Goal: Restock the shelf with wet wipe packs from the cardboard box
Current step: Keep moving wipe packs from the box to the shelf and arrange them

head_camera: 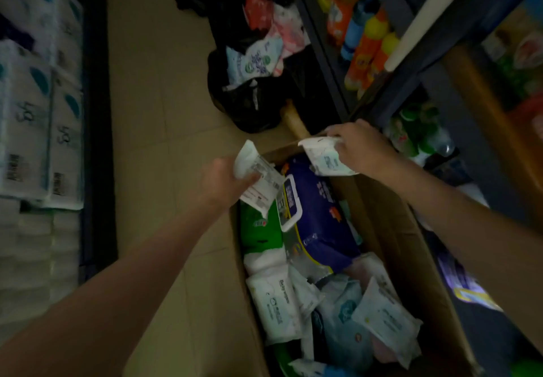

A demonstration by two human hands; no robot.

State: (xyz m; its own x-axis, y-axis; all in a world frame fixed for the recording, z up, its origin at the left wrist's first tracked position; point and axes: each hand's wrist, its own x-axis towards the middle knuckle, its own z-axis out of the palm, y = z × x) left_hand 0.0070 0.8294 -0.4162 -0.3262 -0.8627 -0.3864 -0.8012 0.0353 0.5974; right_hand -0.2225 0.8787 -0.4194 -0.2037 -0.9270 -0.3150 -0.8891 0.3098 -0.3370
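An open cardboard box [393, 230] stands on the floor below me, filled with several wet wipe packs, among them a large dark blue pack [320, 218], a green one [258, 230] and white ones [273, 306]. My left hand [226, 183] grips a small white wet wipe pack [258, 177] above the box's far left corner. My right hand [361, 147] holds another white pack [326, 156] over the box's far edge. The dark shelf unit [411, 83] rises on the right.
A black plastic bag [252, 97] with more packs lies on the tiled floor beyond the box. The right shelf holds orange and yellow bottles [370, 44] and green bottles [417, 133]. Stacked tissue packs [38, 112] line the left side.
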